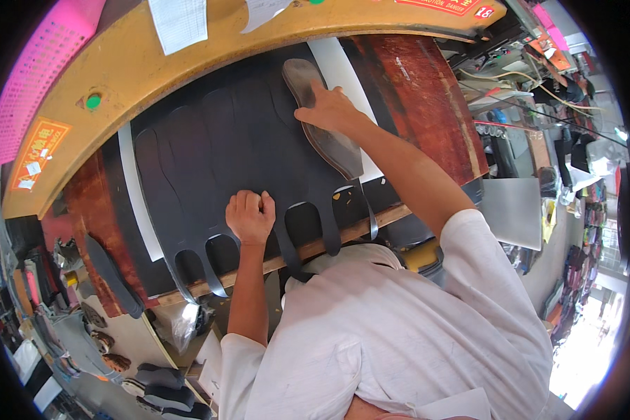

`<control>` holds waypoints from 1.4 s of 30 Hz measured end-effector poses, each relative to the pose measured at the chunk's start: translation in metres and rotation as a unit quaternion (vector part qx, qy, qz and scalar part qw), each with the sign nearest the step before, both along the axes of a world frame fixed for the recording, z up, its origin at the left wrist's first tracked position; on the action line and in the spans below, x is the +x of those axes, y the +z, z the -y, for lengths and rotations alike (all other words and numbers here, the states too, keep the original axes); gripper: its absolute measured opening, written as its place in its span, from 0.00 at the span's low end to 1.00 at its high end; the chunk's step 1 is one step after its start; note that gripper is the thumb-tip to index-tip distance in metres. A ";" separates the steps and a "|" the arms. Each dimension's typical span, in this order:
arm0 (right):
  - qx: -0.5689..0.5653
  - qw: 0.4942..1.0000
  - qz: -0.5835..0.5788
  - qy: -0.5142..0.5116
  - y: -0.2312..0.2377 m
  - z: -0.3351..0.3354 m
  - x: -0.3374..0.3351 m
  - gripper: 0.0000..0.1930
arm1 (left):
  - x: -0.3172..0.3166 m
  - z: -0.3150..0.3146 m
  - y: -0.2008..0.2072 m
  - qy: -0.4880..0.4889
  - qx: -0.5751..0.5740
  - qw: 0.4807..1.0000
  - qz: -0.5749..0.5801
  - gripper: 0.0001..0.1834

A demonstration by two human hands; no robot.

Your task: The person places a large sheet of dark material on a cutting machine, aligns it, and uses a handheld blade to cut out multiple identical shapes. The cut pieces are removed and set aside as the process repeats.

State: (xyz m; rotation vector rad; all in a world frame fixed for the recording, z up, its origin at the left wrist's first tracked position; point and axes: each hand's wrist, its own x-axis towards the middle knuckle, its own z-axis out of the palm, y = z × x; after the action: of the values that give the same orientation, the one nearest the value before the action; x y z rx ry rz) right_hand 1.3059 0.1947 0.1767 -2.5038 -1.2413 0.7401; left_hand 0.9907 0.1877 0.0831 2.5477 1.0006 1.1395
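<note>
A dark sheet of material (203, 147) lies on the worktable, its surface marked with sole-shaped outlines and its near edge left with rounded cut-outs. On the sheet's right side lies a long sole-shaped cutting die (339, 150) with a worn grey-brown face. My right hand (327, 108) grips it around the upper half, thumb toward its left edge and fingers farther forward; the fingers' undersides are hidden. My left hand (250, 215) rests as a closed fist on the near middle of the sheet, with nothing showing in it.
A yellow machine beam (129, 77) arches across the far side. Reddish-brown board (427, 105) shows at both ends of the table. A dark sole-shaped piece (112, 274) lies at the left edge. Strips of material hang over the wooden front edge. Shelves and cables crowd the right.
</note>
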 end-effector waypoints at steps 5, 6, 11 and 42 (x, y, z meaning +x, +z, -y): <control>-0.102 0.988 0.116 -0.014 -0.008 -0.013 -0.035 0.54 | -0.006 -0.001 -0.004 -0.004 -0.002 1.000 0.029 0.16; -0.104 0.987 0.125 -0.014 -0.009 -0.014 -0.039 0.54 | -0.006 -0.002 -0.005 -0.007 -0.001 1.000 0.031 0.15; -0.123 0.981 0.147 -0.019 -0.009 -0.017 -0.045 0.56 | -0.008 -0.004 -0.005 -0.010 0.006 1.000 0.027 0.15; 0.305 0.940 0.068 -0.136 -0.075 0.180 -0.081 0.46 | 0.101 -0.012 0.002 -0.101 -0.057 0.968 -0.223 0.26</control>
State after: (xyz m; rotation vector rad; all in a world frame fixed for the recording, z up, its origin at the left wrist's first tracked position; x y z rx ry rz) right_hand 1.2252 0.0151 0.1016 -2.1520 -0.9404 0.0854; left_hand 1.0913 0.1994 0.0856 2.7896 0.8293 0.4485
